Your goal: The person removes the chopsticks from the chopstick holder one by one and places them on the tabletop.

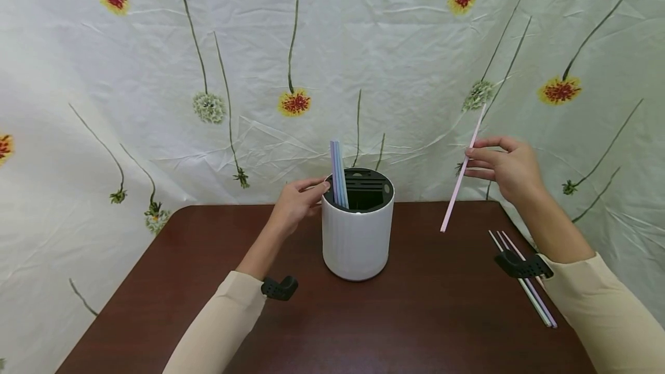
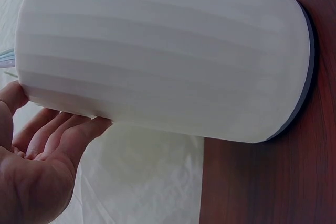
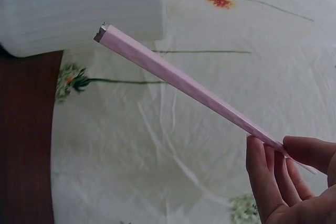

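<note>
A white ribbed holder (image 1: pixel 357 241) with a black slotted insert stands on the dark brown table (image 1: pixel 332 328). Blue and lilac straws (image 1: pixel 339 173) stick up from its left side. My left hand (image 1: pixel 301 196) rests against the holder's upper left rim, fingers nearly straight; in the left wrist view the fingers (image 2: pixel 63 135) lie along the holder's wall (image 2: pixel 168 51). My right hand (image 1: pixel 506 166) is raised to the right of the holder and pinches a pink straw (image 1: pixel 462 172) between thumb and fingers, the straw slanting down to the left. The pink straw (image 3: pixel 178 77) shows again in the right wrist view.
Several more straws (image 1: pixel 525 281) lie on the table near its right edge, partly under my right wrist. A flowered white cloth (image 1: pixel 332 62) hangs behind and around the table.
</note>
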Tool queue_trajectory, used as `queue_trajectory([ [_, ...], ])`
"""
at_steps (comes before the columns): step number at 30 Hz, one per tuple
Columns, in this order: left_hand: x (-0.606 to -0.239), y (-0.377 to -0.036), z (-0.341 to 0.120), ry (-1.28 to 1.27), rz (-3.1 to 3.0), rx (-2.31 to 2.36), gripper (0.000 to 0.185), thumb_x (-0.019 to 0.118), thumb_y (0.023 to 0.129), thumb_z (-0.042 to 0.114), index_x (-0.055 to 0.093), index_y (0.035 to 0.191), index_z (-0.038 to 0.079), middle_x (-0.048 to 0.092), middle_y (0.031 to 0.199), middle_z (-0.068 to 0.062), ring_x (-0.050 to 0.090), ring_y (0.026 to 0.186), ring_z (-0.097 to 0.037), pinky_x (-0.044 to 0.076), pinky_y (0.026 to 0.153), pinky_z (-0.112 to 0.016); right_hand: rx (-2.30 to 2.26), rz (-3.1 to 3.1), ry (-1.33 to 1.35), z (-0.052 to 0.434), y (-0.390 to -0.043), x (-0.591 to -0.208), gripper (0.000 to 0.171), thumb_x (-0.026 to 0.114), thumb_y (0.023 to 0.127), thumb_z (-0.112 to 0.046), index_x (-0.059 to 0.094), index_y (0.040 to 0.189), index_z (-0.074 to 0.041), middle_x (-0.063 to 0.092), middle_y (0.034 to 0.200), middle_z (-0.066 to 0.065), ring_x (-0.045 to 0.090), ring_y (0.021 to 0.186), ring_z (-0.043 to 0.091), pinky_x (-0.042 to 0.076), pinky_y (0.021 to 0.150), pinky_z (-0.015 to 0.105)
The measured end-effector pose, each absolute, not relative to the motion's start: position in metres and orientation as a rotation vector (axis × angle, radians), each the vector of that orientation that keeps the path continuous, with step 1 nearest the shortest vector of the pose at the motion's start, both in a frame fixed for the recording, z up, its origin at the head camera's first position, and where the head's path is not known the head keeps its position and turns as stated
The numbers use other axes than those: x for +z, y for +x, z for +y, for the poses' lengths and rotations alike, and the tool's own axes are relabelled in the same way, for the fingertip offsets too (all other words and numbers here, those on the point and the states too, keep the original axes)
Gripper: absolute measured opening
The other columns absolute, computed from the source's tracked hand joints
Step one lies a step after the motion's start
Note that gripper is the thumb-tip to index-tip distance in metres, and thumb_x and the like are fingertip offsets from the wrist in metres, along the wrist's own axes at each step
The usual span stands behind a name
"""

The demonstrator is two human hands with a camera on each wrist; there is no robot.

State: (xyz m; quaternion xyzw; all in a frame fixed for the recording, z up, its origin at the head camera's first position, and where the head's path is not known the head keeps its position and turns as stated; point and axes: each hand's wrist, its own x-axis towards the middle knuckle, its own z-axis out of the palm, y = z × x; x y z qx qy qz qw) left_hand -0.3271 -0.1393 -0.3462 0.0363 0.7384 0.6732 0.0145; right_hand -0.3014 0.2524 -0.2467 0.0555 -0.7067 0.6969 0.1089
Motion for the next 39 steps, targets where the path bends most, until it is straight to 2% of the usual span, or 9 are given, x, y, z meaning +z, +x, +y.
queue_trajectory([
  [4, -0.348, -0.326, -0.141, 0.115, 2.302, 2.093, 0.047, 0.07, 0.097, 0.034, 0.064, 0.139, 0.013, 0.066, 0.136, -0.012, 0.065, 0.123, -0.025, 0.055, 0.101, -0.048, 2.081, -2.095, 0.13, 0.265, -0.301, -0.261, 0.012, 0.072, 0.094, -0.008, 0.068, 0.103, -0.002, 0.071, 0.089, -0.005, 0.075, 0.074, 0.012, 0.063, 0.065, 0.031],
  [8, -0.349, -0.326, -0.141, 0.118, 2.306, 2.09, 0.048, 0.07, 0.097, 0.035, 0.064, 0.139, 0.013, 0.066, 0.136, -0.012, 0.065, 0.123, -0.025, 0.055, 0.1, -0.048, 2.038, -2.157, 0.055, 0.279, -0.3, -0.275, 0.004, 0.07, 0.096, -0.009, 0.069, 0.099, -0.01, 0.073, 0.082, -0.009, 0.074, 0.071, 0.009, 0.063, 0.064, 0.028],
  [11, -0.349, -0.327, -0.141, 0.114, 2.308, 2.091, 0.048, 0.07, 0.097, 0.035, 0.064, 0.139, 0.013, 0.066, 0.135, -0.012, 0.065, 0.123, -0.025, 0.055, 0.101, -0.048, 2.011, -2.179, 0.002, 0.288, -0.299, -0.283, 0.004, 0.071, 0.095, -0.01, 0.071, 0.096, -0.014, 0.072, 0.081, -0.011, 0.073, 0.07, 0.007, 0.062, 0.064, 0.027],
  [14, -0.349, -0.327, -0.141, 0.107, 2.308, 2.094, 0.048, 0.07, 0.097, 0.035, 0.064, 0.139, 0.013, 0.066, 0.135, -0.012, 0.065, 0.123, -0.025, 0.054, 0.102, -0.049, 2.019, -2.183, -0.042, 0.297, -0.299, -0.29, 0.005, 0.073, 0.094, -0.01, 0.071, 0.097, -0.012, 0.072, 0.081, -0.012, 0.073, 0.071, 0.007, 0.063, 0.064, 0.028],
  [17, -0.348, -0.327, -0.141, 0.096, 2.309, 2.091, 0.048, 0.07, 0.097, 0.036, 0.064, 0.139, 0.014, 0.066, 0.136, -0.011, 0.065, 0.123, -0.024, 0.053, 0.102, -0.05, 1.967, -2.247, -0.081, 0.306, -0.299, -0.297, 0.012, 0.071, 0.095, -0.011, 0.067, 0.105, -0.007, 0.072, 0.08, -0.014, 0.073, 0.072, 0.006, 0.063, 0.066, 0.027],
  [24, -0.346, -0.325, -0.141, 0.09, 2.313, 2.083, 0.049, 0.07, 0.097, 0.036, 0.063, 0.14, 0.013, 0.065, 0.137, -0.011, 0.064, 0.124, -0.024, 0.053, 0.103, -0.05, 1.874, -2.374, -0.124, 0.328, -0.3, -0.317, 0.002, 0.069, 0.097, -0.013, 0.07, 0.097, -0.015, 0.07, 0.077, -0.014, 0.073, 0.072, 0.006, 0.063, 0.068, 0.028],
  [30, -0.345, -0.325, -0.141, 0.097, 2.306, 2.092, 0.047, 0.07, 0.097, 0.034, 0.064, 0.139, 0.011, 0.066, 0.136, -0.012, 0.065, 0.123, -0.025, 0.052, 0.103, -0.052, 1.672, -2.547, -0.144, 0.344, -0.302, -0.338, 0.033, 0.066, 0.099, -0.017, 0.059, 0.12, 0.007, 0.067, 0.077, -0.017, 0.072, 0.071, 0.003, 0.063, 0.068, 0.029],
  [34, -0.345, -0.325, -0.14, 0.088, 2.302, 2.104, 0.047, 0.071, 0.097, 0.034, 0.065, 0.138, 0.011, 0.066, 0.135, -0.013, 0.065, 0.122, -0.026, 0.052, 0.103, -0.052, 1.65, -2.604, -0.133, 0.355, -0.302, -0.349, 0.031, 0.063, 0.1, -0.014, 0.061, 0.119, 0.011, 0.069, 0.078, -0.015, 0.071, 0.071, 0.005, 0.063, 0.068, 0.03],
  [39, -0.346, -0.326, -0.139, 0.095, 2.301, 2.11, 0.047, 0.071, 0.096, 0.034, 0.065, 0.137, 0.011, 0.067, 0.134, -0.013, 0.065, 0.121, -0.026, 0.053, 0.102, -0.051, 1.629, -2.699, -0.202, 0.366, -0.303, -0.365, 0.038, 0.06, 0.101, -0.012, 0.056, 0.125, 0.016, 0.069, 0.081, -0.009, 0.07, 0.072, 0.007, 0.064, 0.071, 0.034],
])
